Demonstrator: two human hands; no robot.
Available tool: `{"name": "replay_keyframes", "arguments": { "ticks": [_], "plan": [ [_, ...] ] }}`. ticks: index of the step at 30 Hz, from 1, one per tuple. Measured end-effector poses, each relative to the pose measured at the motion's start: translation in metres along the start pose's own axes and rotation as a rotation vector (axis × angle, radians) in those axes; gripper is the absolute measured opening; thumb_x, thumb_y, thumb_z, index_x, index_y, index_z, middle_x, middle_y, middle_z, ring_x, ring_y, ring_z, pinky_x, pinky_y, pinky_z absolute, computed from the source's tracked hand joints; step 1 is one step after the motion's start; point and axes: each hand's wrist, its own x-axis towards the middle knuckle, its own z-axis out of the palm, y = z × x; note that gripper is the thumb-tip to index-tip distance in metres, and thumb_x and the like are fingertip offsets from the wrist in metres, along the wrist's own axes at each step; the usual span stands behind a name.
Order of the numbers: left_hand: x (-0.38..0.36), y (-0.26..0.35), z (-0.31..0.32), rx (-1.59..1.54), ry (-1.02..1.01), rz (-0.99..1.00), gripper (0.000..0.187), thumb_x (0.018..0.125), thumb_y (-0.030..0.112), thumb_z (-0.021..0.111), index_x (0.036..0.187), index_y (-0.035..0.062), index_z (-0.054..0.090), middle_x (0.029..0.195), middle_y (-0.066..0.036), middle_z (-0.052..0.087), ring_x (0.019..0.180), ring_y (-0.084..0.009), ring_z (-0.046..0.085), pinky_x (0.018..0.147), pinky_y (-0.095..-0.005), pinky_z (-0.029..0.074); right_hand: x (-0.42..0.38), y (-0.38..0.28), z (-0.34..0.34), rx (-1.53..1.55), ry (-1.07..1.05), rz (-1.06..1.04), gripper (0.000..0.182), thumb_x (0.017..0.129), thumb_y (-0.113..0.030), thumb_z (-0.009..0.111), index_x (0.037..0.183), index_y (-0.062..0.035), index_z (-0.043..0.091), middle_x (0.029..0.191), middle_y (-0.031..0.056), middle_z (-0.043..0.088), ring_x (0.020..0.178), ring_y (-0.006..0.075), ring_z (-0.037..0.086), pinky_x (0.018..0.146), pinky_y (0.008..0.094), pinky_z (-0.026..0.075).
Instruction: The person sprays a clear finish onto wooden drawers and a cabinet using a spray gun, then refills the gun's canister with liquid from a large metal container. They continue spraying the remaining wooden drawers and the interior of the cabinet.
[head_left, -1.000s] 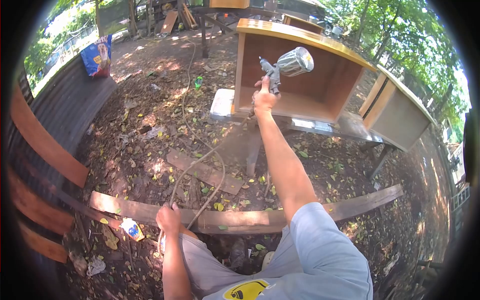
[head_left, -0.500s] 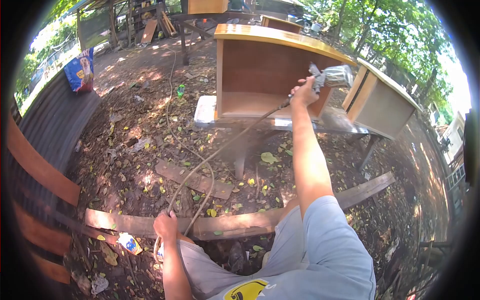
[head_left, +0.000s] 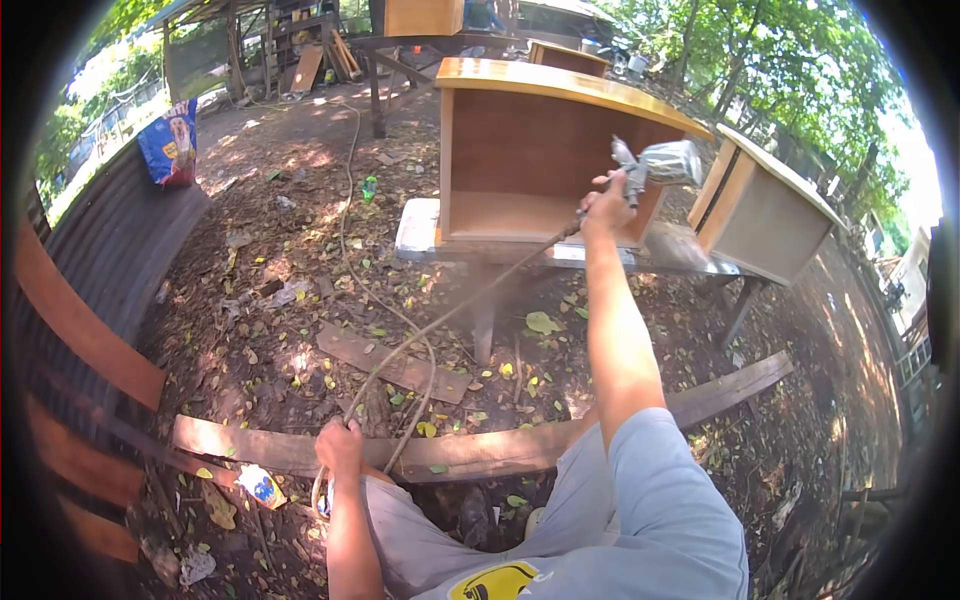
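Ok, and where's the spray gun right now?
In the head view, the spray gun is in the right hand, right of centre, in front of the right part of the open wooden cabinet.

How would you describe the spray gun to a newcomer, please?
Find the open-fronted cabinet with the glossy top. In front of its right end, the right hand grips the spray gun, set apart by its silvery cup and the hose running from it.
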Motion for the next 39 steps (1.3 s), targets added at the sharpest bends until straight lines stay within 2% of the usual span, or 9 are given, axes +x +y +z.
{"name": "replay_keyframes", "arguments": {
  "ticks": [6,11,14,15,19,25,28,31,39],
  "plan": [
    [0.003,0.002,0.003,0.015,-0.040,-0.050,0.028,0.077,0.032,0.066,0.081,0.0045,0.069,0.083,-0.018,0.069,0.080,-0.0372,0.067,0.073,-0.0460,0.054,-0.060,0.042,0.024,-0.079,-0.223,0.034,0.027,0.095,-0.025,0.060,0.097,0.0019,0.060,0.068,0.0083,0.061,0.036,0.0120,0.044,0.031,0.0267,0.030],
    [0.002,0.001,0.003,0.029,-0.042,-0.059,0.029,0.077,0.032,0.066,0.081,0.0042,0.070,0.084,-0.018,0.069,0.081,-0.0367,0.068,0.074,-0.0455,0.054,-0.095,0.075,0.019,-0.252,-0.302,0.159,0.040,0.093,-0.026,0.065,0.058,-0.0045,0.060,0.056,0.0003,0.056,0.041,0.0080,0.042,0.042,0.0264,0.031],
    [0.002,0.001,0.002,0.037,-0.057,-0.057,0.029,0.076,0.033,0.067,0.081,0.0039,0.070,0.085,-0.018,0.070,0.081,-0.0360,0.068,0.075,-0.0449,0.054,-0.096,0.104,0.006,-0.475,-0.394,0.099,0.032,0.093,-0.026,0.063,0.072,-0.0017,0.061,0.054,0.0042,0.056,0.035,0.0106,0.043,0.032,0.0269,0.029],
    [0.002,0.000,0.002,0.033,-0.064,-0.049,0.030,0.076,0.033,0.067,0.082,0.0038,0.070,0.085,-0.018,0.070,0.081,-0.0359,0.068,0.075,-0.0447,0.054,-0.099,0.105,0.004,-0.459,-0.408,0.118,0.037,0.091,-0.027,0.065,0.063,-0.0036,0.057,0.050,0.0035,0.053,0.034,0.0112,0.044,0.032,0.0277,0.030],
    [0.003,0.002,0.000,0.028,-0.111,-0.036,0.030,0.076,0.033,0.067,0.083,0.0039,0.071,0.086,-0.018,0.070,0.083,-0.0359,0.068,0.076,-0.0443,0.054,-0.111,0.103,-0.008,-0.622,-0.413,0.183,0.032,0.089,-0.025,0.066,0.067,-0.0048,0.059,0.052,0.0026,0.055,0.034,0.0109,0.043,0.032,0.0275,0.030],
    [0.009,0.008,0.001,-0.009,-0.203,-0.054,0.032,0.074,0.032,0.066,0.084,0.0020,0.072,0.089,-0.020,0.070,0.087,-0.0360,0.068,0.080,-0.0435,0.054,-0.131,0.067,-0.049,-0.590,-0.665,0.348,0.026,0.088,-0.023,0.067,0.070,-0.0048,0.062,0.054,0.0015,0.056,0.035,0.0096,0.043,0.032,0.0266,0.028],
    [0.012,0.009,0.004,0.047,-0.258,0.012,0.033,0.073,0.031,0.065,0.086,0.0011,0.072,0.090,-0.021,0.069,0.088,-0.0361,0.068,0.081,-0.0434,0.053,-0.126,0.064,-0.082,-0.829,-0.636,0.314,0.026,0.088,-0.023,0.067,0.071,-0.0045,0.064,0.056,0.0002,0.057,0.040,0.0091,0.046,0.037,0.0267,0.032],
    [0.014,0.008,0.007,0.041,-0.272,0.048,0.033,0.072,0.030,0.064,0.086,0.0016,0.072,0.090,-0.021,0.069,0.087,-0.0364,0.068,0.081,-0.0436,0.053,-0.126,0.045,-0.114,-0.867,-0.624,0.057,0.028,0.090,-0.022,0.065,0.069,-0.0037,0.064,0.057,-0.0004,0.058,0.047,0.0084,0.050,0.046,0.0268,0.037],
    [0.014,0.008,0.008,0.004,-0.244,0.032,0.032,0.074,0.030,0.063,0.088,0.0028,0.071,0.089,-0.021,0.069,0.087,-0.0369,0.067,0.081,-0.0447,0.053,-0.067,0.013,-0.171,-0.826,-0.176,-0.110,0.032,0.091,-0.025,0.064,0.071,0.0007,0.063,0.059,0.0035,0.060,0.055,0.0127,0.055,0.056,0.0311,0.043]
  ]
}}
